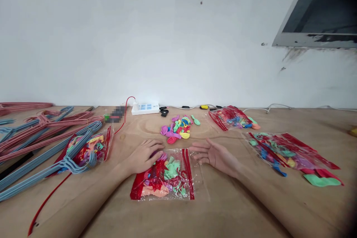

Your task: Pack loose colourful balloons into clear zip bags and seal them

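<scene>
A clear plastic bag with red bands [192, 178] lies flat on the wooden table before me, full of colourful balloons. My left hand [146, 155] rests palm down on its upper left part, fingers stretched out over the bag. At the bag's right edge, my right hand [216, 155] is turned partly palm up, its fingers apart and nothing in them. Whether those fingertips touch the plastic I cannot tell. Just beyond both hands sits a loose pile of balloons [176, 128] in pink, purple, green, yellow and blue.
More balloon bags lie at the back right [230, 117] and the right [292, 150]. Bundles of blue hangers [75, 152] and pink hangers [41, 130] cover the left, partly over another bag [107, 143]. A white power strip [145, 109] and cables run along the wall.
</scene>
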A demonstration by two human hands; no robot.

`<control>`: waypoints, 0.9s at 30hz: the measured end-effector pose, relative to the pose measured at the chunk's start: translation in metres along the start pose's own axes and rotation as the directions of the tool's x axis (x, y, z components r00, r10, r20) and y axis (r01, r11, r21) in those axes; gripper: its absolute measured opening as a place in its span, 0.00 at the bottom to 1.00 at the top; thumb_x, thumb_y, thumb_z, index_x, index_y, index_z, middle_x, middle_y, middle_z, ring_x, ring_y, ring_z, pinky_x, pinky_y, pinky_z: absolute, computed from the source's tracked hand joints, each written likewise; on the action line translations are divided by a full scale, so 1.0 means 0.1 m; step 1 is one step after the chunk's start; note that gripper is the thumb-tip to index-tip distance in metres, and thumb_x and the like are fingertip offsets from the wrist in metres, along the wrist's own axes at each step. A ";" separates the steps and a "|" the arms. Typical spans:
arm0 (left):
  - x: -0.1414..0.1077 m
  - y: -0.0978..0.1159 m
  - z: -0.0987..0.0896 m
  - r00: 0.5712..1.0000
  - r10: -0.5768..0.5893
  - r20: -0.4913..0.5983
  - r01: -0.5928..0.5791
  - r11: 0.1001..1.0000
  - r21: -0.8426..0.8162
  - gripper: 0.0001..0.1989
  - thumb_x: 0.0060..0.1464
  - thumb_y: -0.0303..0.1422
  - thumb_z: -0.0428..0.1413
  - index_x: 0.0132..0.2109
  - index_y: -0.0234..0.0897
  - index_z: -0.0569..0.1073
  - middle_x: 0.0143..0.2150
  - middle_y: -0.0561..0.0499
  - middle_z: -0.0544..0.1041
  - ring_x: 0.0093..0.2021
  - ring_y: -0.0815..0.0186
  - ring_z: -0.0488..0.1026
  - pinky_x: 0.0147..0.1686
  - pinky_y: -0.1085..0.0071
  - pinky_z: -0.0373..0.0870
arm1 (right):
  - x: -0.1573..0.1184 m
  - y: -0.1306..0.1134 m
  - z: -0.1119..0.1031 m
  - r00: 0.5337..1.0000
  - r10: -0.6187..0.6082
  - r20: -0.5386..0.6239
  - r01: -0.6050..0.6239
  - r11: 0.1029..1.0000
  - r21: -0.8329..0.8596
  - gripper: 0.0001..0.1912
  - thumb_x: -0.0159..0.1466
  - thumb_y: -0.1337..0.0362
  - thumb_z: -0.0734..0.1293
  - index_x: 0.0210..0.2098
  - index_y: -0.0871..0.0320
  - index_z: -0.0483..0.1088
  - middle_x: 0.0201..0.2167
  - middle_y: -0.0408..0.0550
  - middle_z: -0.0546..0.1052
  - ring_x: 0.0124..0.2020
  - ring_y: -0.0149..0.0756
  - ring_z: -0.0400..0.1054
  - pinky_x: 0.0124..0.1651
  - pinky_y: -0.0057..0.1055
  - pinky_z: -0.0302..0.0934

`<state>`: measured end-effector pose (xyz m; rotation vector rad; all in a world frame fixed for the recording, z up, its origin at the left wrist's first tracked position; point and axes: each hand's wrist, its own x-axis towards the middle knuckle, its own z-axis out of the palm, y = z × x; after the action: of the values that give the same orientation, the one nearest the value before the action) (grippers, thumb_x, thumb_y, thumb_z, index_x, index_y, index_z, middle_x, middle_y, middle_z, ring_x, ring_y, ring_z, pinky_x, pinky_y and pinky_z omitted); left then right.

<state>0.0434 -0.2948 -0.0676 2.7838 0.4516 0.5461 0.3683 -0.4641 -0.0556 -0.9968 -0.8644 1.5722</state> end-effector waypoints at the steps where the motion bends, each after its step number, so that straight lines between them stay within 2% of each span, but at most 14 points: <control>1: 0.00 0.00 0.00 1.000 -0.002 -0.001 0.002 1.000 -0.001 0.19 0.78 0.42 0.48 0.64 0.44 0.76 0.67 0.45 0.77 0.68 0.53 0.71 0.69 0.50 0.67 | 0.03 0.03 -0.05 0.994 -0.075 -0.083 0.069 0.995 -0.068 0.24 0.75 0.46 0.65 0.57 0.57 0.80 0.61 0.59 0.80 0.47 0.43 0.79 0.48 0.37 0.72; 3: 0.00 0.00 0.00 1.000 -0.003 -0.009 0.003 1.000 -0.004 0.19 0.77 0.42 0.48 0.64 0.43 0.77 0.66 0.45 0.77 0.68 0.53 0.71 0.69 0.50 0.67 | 0.11 0.09 -0.15 0.940 -0.261 -0.218 0.191 0.936 -0.296 0.21 0.72 0.47 0.69 0.53 0.55 0.81 0.55 0.56 0.83 0.42 0.44 0.78 0.44 0.39 0.72; 4: 0.00 0.00 0.00 1.000 -0.004 -0.015 0.004 1.000 -0.003 0.19 0.77 0.42 0.48 0.64 0.44 0.77 0.66 0.45 0.77 0.68 0.53 0.71 0.69 0.50 0.68 | 0.15 0.12 -0.19 0.901 -0.365 -0.235 0.233 0.863 -0.449 0.19 0.70 0.48 0.70 0.51 0.54 0.81 0.53 0.55 0.83 0.43 0.45 0.78 0.45 0.41 0.72; 5: 0.00 0.00 0.00 1.000 -0.002 -0.017 0.002 1.000 -0.002 0.18 0.77 0.41 0.49 0.64 0.44 0.77 0.66 0.45 0.77 0.68 0.53 0.72 0.69 0.50 0.68 | 0.19 0.14 -0.22 0.863 -0.462 -0.203 0.263 0.754 -0.602 0.18 0.70 0.49 0.70 0.50 0.53 0.82 0.51 0.55 0.84 0.46 0.47 0.78 0.49 0.44 0.72; 7: 0.00 0.00 0.00 1.000 0.007 -0.014 -0.007 1.000 0.003 0.18 0.77 0.41 0.49 0.64 0.45 0.77 0.67 0.46 0.77 0.68 0.53 0.72 0.69 0.51 0.68 | 0.26 0.16 -0.24 0.808 -0.589 -0.030 0.314 0.473 -0.823 0.14 0.72 0.53 0.69 0.50 0.52 0.82 0.53 0.54 0.83 0.54 0.50 0.76 0.60 0.50 0.69; 9: 0.00 0.00 0.00 1.000 0.020 -0.009 -0.020 1.000 0.006 0.18 0.77 0.41 0.49 0.64 0.45 0.77 0.67 0.46 0.77 0.68 0.53 0.72 0.69 0.51 0.68 | 0.32 0.16 -0.23 0.769 -0.620 0.156 0.366 0.226 -0.903 0.14 0.75 0.57 0.66 0.53 0.51 0.81 0.57 0.54 0.81 0.59 0.50 0.74 0.66 0.53 0.65; 10: 0.00 0.00 0.00 1.000 0.023 -0.007 -0.023 1.000 0.007 0.18 0.77 0.41 0.49 0.64 0.45 0.77 0.67 0.46 0.77 0.68 0.53 0.71 0.69 0.51 0.68 | 0.36 0.16 -0.22 0.756 -0.615 0.225 0.383 0.136 -0.914 0.14 0.76 0.59 0.64 0.54 0.51 0.80 0.58 0.54 0.80 0.61 0.50 0.73 0.67 0.54 0.64; 12: 0.00 -0.01 0.00 1.000 0.017 -0.006 -0.017 1.000 0.007 0.18 0.78 0.41 0.48 0.64 0.45 0.77 0.66 0.46 0.77 0.68 0.53 0.71 0.68 0.50 0.68 | 0.44 0.14 -0.21 0.742 -0.589 0.320 0.396 -0.002 -0.918 0.16 0.76 0.63 0.63 0.55 0.51 0.80 0.59 0.55 0.80 0.62 0.49 0.72 0.67 0.54 0.65; 14: 0.00 -0.01 0.00 1.000 0.010 0.000 -0.010 1.000 0.011 0.19 0.78 0.41 0.48 0.64 0.44 0.77 0.67 0.45 0.77 0.68 0.52 0.71 0.68 0.49 0.68 | 0.54 0.12 -0.19 0.744 -0.550 0.380 0.391 -0.102 -0.915 0.17 0.74 0.67 0.63 0.55 0.52 0.81 0.61 0.56 0.78 0.64 0.51 0.71 0.67 0.57 0.65; 17: 0.00 -0.01 0.00 1.000 0.013 0.012 -0.013 1.000 0.023 0.19 0.78 0.41 0.48 0.65 0.44 0.76 0.67 0.45 0.77 0.69 0.52 0.70 0.69 0.49 0.67 | 0.66 0.09 -0.18 0.767 -0.468 0.438 0.393 -0.197 -0.898 0.21 0.70 0.71 0.64 0.57 0.51 0.81 0.67 0.55 0.75 0.68 0.53 0.66 0.70 0.61 0.61; 20: 0.00 -0.01 0.00 1.000 0.009 0.015 -0.009 1.000 0.027 0.19 0.78 0.41 0.47 0.65 0.44 0.76 0.68 0.45 0.76 0.69 0.53 0.71 0.69 0.49 0.67 | 0.72 0.07 -0.16 0.781 -0.391 0.487 0.423 -0.243 -0.873 0.26 0.70 0.73 0.63 0.63 0.49 0.78 0.71 0.49 0.72 0.73 0.53 0.60 0.74 0.63 0.54; 23: 0.00 -0.01 0.00 1.000 0.003 0.007 -0.003 1.000 0.018 0.20 0.78 0.42 0.47 0.65 0.43 0.76 0.67 0.45 0.77 0.68 0.53 0.71 0.69 0.50 0.67 | 0.74 0.07 -0.15 0.782 -0.381 0.493 0.431 -0.241 -0.869 0.29 0.71 0.72 0.62 0.69 0.49 0.73 0.71 0.47 0.72 0.73 0.52 0.60 0.75 0.62 0.54; 27: 0.00 0.00 0.00 1.000 0.010 0.002 -0.010 1.000 0.006 0.20 0.78 0.43 0.47 0.65 0.43 0.77 0.66 0.45 0.77 0.68 0.52 0.71 0.69 0.50 0.67 | 0.73 0.08 -0.17 0.774 -0.424 0.470 0.427 -0.198 -0.882 0.30 0.71 0.70 0.62 0.71 0.49 0.70 0.69 0.50 0.74 0.71 0.52 0.62 0.73 0.62 0.57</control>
<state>0.0438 -0.2950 -0.0674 2.7934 0.4403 0.5450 0.3722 -0.3940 -0.0817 -1.3623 -2.2368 -0.0262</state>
